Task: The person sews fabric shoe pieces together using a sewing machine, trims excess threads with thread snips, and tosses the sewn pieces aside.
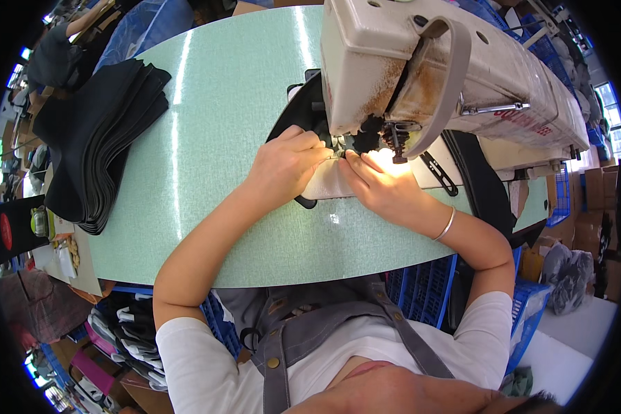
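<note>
Both my hands meet under the head of a cream sewing machine (386,62), close to its needle area. My left hand (286,168) is closed, thumb and forefinger pinched together beside the presser foot; what sits between them is too small to name. From the other side, my right hand (381,181) brings its bent fingertips together at the same spot, under the bright work lamp, and what they grip cannot be made out. A black fabric piece (298,114) lies on the machine bed behind my left hand. More black material (479,172) hangs over the table at the right.
A tall stack of black cut fabric pieces (103,138) rests at the left of the pale green table (221,90). Blue plastic crates (421,286) stand below its front edge. Cardboard boxes (597,200) are piled at the right. Another person's arm (86,19) shows at the far left.
</note>
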Demonstrator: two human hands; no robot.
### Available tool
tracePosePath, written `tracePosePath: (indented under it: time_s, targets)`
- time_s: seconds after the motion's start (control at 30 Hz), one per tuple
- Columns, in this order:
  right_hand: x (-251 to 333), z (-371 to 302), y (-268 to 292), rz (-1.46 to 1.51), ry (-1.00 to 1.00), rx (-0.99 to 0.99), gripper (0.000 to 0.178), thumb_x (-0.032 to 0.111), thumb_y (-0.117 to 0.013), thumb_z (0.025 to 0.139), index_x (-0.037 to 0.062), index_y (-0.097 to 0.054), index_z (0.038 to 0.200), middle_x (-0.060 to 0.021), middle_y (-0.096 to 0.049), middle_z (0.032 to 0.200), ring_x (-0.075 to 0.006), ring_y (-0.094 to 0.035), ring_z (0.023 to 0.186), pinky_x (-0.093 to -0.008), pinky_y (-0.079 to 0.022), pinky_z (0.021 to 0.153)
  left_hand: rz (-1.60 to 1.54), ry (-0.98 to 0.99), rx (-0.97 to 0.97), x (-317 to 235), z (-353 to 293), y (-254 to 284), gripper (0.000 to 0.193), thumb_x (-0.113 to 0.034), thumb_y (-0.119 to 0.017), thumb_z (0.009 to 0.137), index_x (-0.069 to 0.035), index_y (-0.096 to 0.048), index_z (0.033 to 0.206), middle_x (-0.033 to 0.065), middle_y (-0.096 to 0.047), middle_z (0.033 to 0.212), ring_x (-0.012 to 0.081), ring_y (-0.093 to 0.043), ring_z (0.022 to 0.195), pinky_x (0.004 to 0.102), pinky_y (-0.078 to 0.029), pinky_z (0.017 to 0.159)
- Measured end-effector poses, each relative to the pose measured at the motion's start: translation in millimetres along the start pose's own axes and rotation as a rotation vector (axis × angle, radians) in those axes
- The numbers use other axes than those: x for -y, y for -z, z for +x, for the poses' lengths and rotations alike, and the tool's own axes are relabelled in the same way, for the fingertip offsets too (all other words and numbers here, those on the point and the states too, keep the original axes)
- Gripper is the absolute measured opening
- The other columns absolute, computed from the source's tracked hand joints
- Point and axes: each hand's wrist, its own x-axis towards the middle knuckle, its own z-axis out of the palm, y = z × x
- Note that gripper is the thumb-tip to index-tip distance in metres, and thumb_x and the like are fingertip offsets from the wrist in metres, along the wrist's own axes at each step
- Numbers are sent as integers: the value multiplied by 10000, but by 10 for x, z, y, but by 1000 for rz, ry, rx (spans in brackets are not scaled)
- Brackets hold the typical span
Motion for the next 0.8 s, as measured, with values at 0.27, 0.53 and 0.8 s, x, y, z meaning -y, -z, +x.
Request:
tracePosePath:
  time_s: [0.27, 0.53, 0.8]
  targets:
    - [86, 47, -53, -83, 1, 7, 379, 81, -614, 728, -31, -622, 1090, -123, -628, 1101, -147, -619, 922, -230, -526, 623, 6, -21, -34, 10, 0, -36, 170, -28, -679, 695, -71, -685, 860, 5, -589, 812, 192, -557, 759, 293, -496, 640]
    - [105, 161, -91, -385, 173, 109, 324, 98, -610, 742, -20, -640, 1042, -132, -620, 1068, -161, -607, 1010, -247, -518, 797, 51, -32, -77, 18, 21, -43, 193, -21, -661, 705, -63, -668, 893, 20, -594, 848, 203, -570, 768, 309, -491, 620]
    - [48, -46, -114, -74, -102, 85, 339, 84, -606, 763, 25, -619, 1097, -110, -634, 1114, -136, -652, 844, -224, -535, 584, 254, -85, -55, 21, 3, -50, 189, -41, -649, 700, -66, -653, 888, 7, -627, 868, 167, -588, 774, 478, -288, 1103]
